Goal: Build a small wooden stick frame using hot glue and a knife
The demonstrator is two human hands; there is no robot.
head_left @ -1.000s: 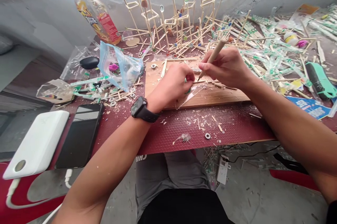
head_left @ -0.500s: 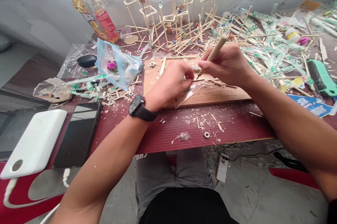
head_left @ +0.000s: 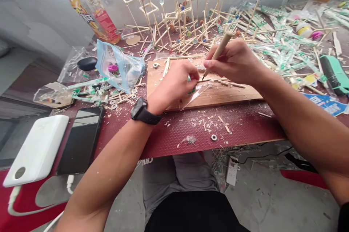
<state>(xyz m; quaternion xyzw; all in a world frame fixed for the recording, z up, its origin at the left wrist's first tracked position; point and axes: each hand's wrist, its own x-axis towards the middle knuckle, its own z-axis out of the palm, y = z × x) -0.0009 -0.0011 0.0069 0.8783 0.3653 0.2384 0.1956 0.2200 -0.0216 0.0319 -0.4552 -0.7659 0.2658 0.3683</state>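
My right hand (head_left: 236, 62) is closed round a wooden-handled craft knife (head_left: 218, 51), tip pointing down at a thin stick (head_left: 218, 79) lying on the wooden board (head_left: 226, 95). My left hand (head_left: 176, 83), with a black watch (head_left: 140, 111) on its wrist, presses down with pinched fingers on the stick's left end, over a small green bit and a clear plastic wrapper (head_left: 196, 95). The fingertips of both hands almost meet above the board.
A built-up stick structure (head_left: 177, 17) stands behind the board. A drink bottle (head_left: 89, 8), a blue zip bag (head_left: 117, 66), a phone (head_left: 80, 139) and a white power bank (head_left: 36, 150) lie left. Green wrappers and sticks (head_left: 286, 50) cover the right. Shavings and a washer (head_left: 214, 137) lie near the front edge.
Both hands keep their grips and stay over the board. The view has shifted slightly; the knife tip has crept a little along the stick.
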